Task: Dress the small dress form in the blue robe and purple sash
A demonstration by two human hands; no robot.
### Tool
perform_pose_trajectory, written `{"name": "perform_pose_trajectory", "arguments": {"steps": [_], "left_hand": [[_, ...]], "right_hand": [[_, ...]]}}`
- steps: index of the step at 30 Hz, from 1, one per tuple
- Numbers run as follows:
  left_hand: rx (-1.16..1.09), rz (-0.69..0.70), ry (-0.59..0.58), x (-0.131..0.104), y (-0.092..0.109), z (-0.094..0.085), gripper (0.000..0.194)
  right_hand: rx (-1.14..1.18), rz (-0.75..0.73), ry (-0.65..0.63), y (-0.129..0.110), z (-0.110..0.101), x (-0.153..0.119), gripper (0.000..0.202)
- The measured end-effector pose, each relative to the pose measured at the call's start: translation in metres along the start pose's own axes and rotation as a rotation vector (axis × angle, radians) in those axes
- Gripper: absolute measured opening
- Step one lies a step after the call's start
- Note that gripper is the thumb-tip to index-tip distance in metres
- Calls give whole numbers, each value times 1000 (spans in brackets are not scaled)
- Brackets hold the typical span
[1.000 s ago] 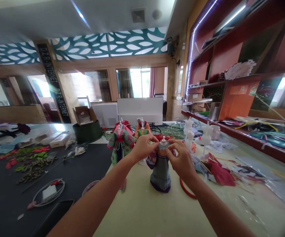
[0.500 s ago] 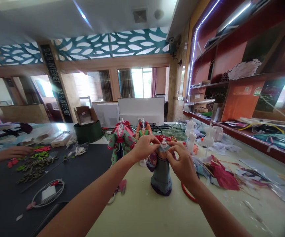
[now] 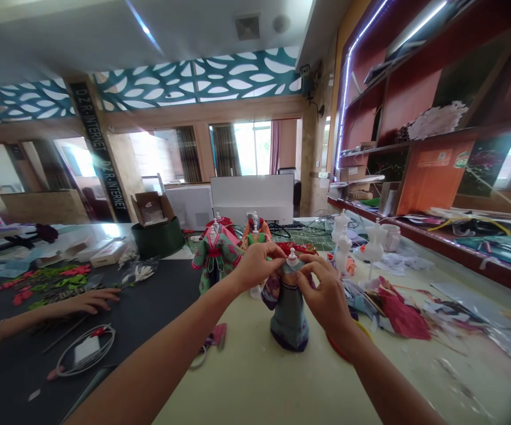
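A small dress form in a grey-blue gown (image 3: 289,319) with a dark purple hem stands upright on the pale table. My left hand (image 3: 261,264) pinches the garment at its shoulder on the left side. On the right side, my right hand (image 3: 325,286) has thumb and fingers closed on the garment's upper edge. A purple patterned sleeve (image 3: 271,290) hangs below my left hand. The form's white neck knob (image 3: 292,254) shows between both hands. Behind my left hand stands a doll form in a green and pink robe (image 3: 215,257).
Another person's hand (image 3: 89,300) rests over the dark mat (image 3: 149,319) at left, near green and red pieces and a coiled white cable (image 3: 85,348). Bare white forms (image 3: 374,251) and fabric scraps (image 3: 399,310) lie right. Scissors (image 3: 199,357) are near my left forearm.
The other person's hand has moved right across the dark mat. Both my hands keep their hold on the gown, with almost no movement. The view has shifted slightly.
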State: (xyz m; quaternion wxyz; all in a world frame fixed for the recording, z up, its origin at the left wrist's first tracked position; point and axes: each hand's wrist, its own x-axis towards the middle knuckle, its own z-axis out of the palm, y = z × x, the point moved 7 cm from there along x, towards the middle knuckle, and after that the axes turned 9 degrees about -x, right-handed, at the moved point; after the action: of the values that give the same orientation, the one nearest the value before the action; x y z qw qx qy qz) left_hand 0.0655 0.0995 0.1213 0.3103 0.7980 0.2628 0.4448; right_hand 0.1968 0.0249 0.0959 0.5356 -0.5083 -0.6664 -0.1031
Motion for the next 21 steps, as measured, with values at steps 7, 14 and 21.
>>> {"name": "perform_pose_trajectory", "arguments": {"steps": [7,14,21], "left_hand": [[2,9,5,-2,2,-1,8],[103,102,52,-6,12,-1,8],[100,191,106,-10,21,-3,5]], "right_hand": [[7,-8,-5,-1,0,1,11],[-38,-71,21,-6,-3,1,12],[-84,-125,54,-11,-7,0,10]]}}
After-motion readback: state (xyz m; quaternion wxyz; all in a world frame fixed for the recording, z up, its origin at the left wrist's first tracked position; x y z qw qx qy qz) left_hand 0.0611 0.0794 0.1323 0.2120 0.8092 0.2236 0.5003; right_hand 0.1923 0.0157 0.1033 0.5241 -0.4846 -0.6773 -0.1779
